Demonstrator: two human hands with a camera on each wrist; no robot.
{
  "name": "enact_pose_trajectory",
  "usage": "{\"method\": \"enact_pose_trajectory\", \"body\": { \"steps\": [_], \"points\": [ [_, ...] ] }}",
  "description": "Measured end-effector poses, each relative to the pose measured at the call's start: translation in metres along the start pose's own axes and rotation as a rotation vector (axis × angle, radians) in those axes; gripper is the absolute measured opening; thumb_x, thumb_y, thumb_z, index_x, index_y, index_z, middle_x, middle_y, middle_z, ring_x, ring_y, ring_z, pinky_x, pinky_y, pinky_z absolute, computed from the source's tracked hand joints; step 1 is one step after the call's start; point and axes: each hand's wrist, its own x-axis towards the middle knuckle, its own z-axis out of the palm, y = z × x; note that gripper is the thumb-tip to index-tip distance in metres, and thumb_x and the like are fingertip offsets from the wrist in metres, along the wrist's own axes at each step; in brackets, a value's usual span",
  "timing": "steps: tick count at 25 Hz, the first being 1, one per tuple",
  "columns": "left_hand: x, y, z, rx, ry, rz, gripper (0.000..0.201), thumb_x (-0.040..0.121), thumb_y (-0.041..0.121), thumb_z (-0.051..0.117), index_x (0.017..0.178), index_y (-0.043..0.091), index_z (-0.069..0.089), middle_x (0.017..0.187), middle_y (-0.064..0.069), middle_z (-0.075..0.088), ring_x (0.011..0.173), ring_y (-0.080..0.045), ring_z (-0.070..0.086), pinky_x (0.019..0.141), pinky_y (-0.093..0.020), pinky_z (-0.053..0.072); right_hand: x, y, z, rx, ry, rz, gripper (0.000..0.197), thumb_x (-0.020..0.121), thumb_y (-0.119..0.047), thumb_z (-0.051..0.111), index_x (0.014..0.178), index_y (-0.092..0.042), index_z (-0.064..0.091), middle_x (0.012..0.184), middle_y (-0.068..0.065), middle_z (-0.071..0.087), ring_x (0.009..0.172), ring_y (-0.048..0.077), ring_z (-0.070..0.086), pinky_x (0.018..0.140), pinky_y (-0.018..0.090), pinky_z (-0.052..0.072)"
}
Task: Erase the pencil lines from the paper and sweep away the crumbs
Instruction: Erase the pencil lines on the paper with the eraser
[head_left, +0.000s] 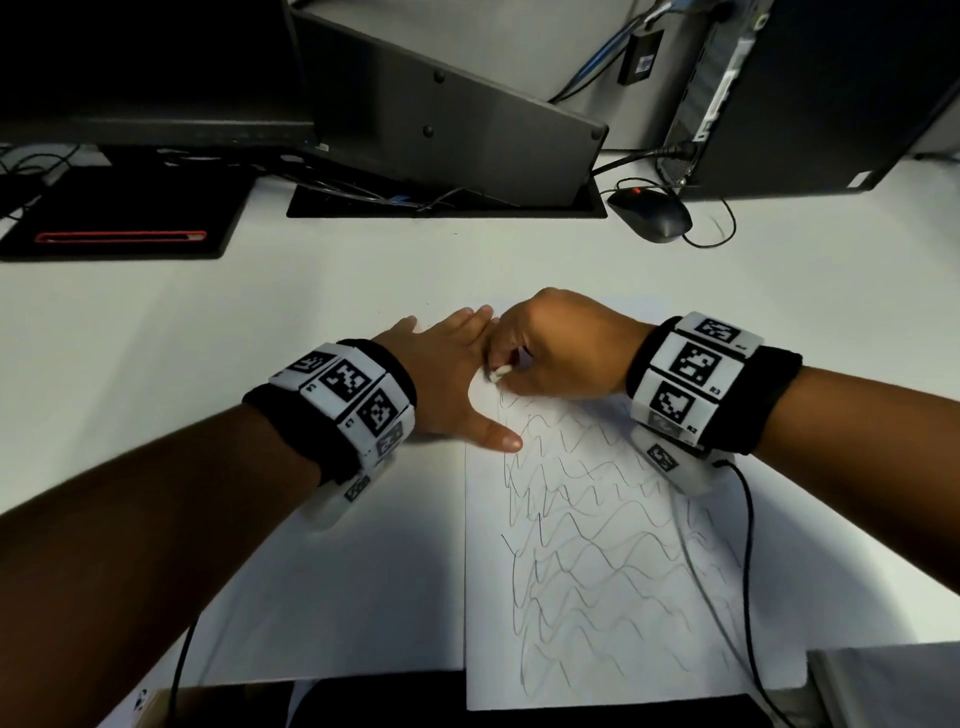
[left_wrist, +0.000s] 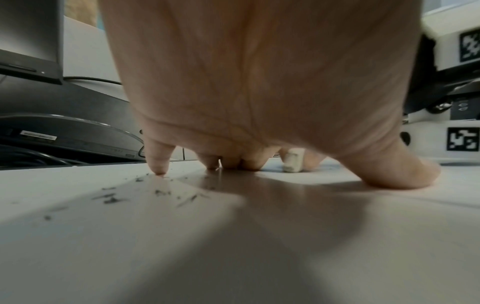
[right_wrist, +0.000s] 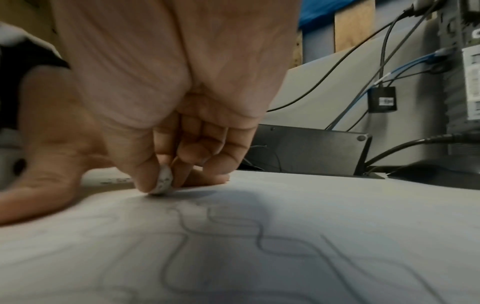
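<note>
Head view: the right hand (head_left: 561, 348) pinches an eraser (head_left: 500, 372) against the paper (head_left: 597, 597). The left hand (head_left: 447, 374), fingers straight, presses the paper's edge flat on the desk (head_left: 311, 301).

Your paper (head_left: 597, 545) lies on the tabletop (head_left: 337, 291); left hand (head_left: 441, 374) on its far-left corner, mouse (head_left: 652, 215) behind.

The left hand (left_wrist: 259, 82) fills the upper frame, fingertips (left_wrist: 159, 168) and thumb pressed flat on the worktop (left_wrist: 233, 257). Grey crumbs (left_wrist: 111, 199) lie scattered at 8 o'clock of the fingertips. A white eraser (left_wrist: 293, 162) stands beyond the fingers, at 3 o'clock of them.
</note>
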Motion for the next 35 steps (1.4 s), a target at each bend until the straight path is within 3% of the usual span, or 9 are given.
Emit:
{"method": "enact_pose_trajectory", "body": {
  "steps": [2,6,10,13,16,20,24,33,35],
  "points": [
    [-0.001,0.0,0.0,-0.004,-0.009,0.0,0.122,0.062,0.095,0.044,0.157,0.037,-0.006,0.163,0.01,-0.021,0.15,-0.008,-0.015,0.122,-0.051,0.0,0.0,-0.002,-0.001,0.028,-0.054,-0.006,0.015,0.081,-0.027,0.07,0.095,-0.025,0.074,0.087,-0.009,0.07,0.07,0.001,0.056,0.069,0.023,0.047],
    [0.0,0.001,0.0,0.023,-0.011,-0.002,0.126,0.06,0.097,0.04,0.156,0.035,-0.015,0.163,0.008,-0.021,0.15,-0.009,-0.015,0.123,-0.051,0.0,0.0,0.002,-0.001,-0.04,0.012,0.024,0.013,0.08,-0.026,0.067,0.091,-0.023,0.073,0.087,-0.006,0.07,0.079,0.013,0.063,0.072,0.031,0.053],
    [-0.001,0.002,-0.001,0.028,-0.027,-0.012,0.13,0.061,0.095,0.041,0.157,0.028,-0.015,0.163,0.007,-0.024,0.15,-0.009,-0.017,0.123,-0.05,0.0,-0.005,0.0,-0.004,-0.001,-0.074,0.01,0.015,0.082,-0.026,0.068,0.095,-0.026,0.074,0.092,-0.009,0.071,0.084,0.009,0.064,0.077,0.031,0.053],
    [0.0,0.003,-0.001,0.049,-0.028,-0.012,0.132,0.06,0.097,0.038,0.156,0.026,-0.019,0.163,0.006,-0.024,0.15,-0.01,-0.016,0.123,-0.05,0.002,-0.005,0.005,-0.006,-0.098,0.006,0.034,0.018,0.082,-0.026,0.065,0.098,-0.025,0.073,0.092,-0.008,0.07,0.084,0.014,0.064,0.075,0.031,0.052],
    [-0.001,0.003,-0.001,0.019,-0.042,-0.013,0.129,0.063,0.095,0.044,0.156,0.029,-0.017,0.163,0.007,-0.024,0.15,-0.009,-0.016,0.123,-0.05,0.001,-0.006,-0.002,0.001,-0.086,-0.054,-0.007,0.017,0.081,-0.028,0.064,0.096,-0.027,0.072,0.092,-0.008,0.07,0.083,0.011,0.063,0.073,0.027,0.05],
    [-0.002,0.005,-0.001,0.068,-0.031,-0.02,0.131,0.064,0.095,0.04,0.156,0.023,-0.019,0.163,0.006,-0.024,0.151,-0.01,-0.016,0.123,-0.051,0.002,-0.009,0.004,-0.004,-0.127,0.023,0.052,0.016,0.082,-0.029,0.063,0.096,-0.026,0.072,0.092,-0.008,0.07,0.085,0.013,0.063,0.073,0.027,0.048],
    [-0.001,0.003,-0.001,0.056,-0.039,-0.025,0.132,0.064,0.095,0.04,0.156,0.022,-0.018,0.162,0.006,-0.025,0.15,-0.009,-0.016,0.123,-0.051,0.002,-0.012,0.002,-0.003,-0.075,-0.029,0.042,0.014,0.083,-0.03,0.064,0.094,-0.028,0.072,0.092,-0.012,0.069,0.083,0.009,0.061,0.071,0.024,0.043],
    [0.001,0.002,-0.001,0.081,-0.037,-0.025,0.134,0.062,0.097,0.037,0.156,0.02,-0.02,0.162,0.005,-0.026,0.15,-0.01,-0.017,0.123,-0.051,0.003,-0.013,0.006,-0.007,-0.074,0.013,0.106,0.014,0.082,-0.03,0.064,0.094,-0.027,0.072,0.09,-0.011,0.069,0.083,0.011,0.062,0.074,0.026,0.048],
    [0.0,0.002,-0.001,0.059,-0.046,-0.024,0.134,0.061,0.097,0.038,0.156,0.022,-0.02,0.162,0.006,-0.026,0.15,-0.009,-0.017,0.123,-0.051,0.001,-0.011,0.002,-0.002,-0.087,0.0,0.058,0.014,0.082,-0.028,0.064,0.093,-0.027,0.072,0.089,-0.01,0.068,0.081,0.011,0.062,0.072,0.026,0.047]
  ]
}}
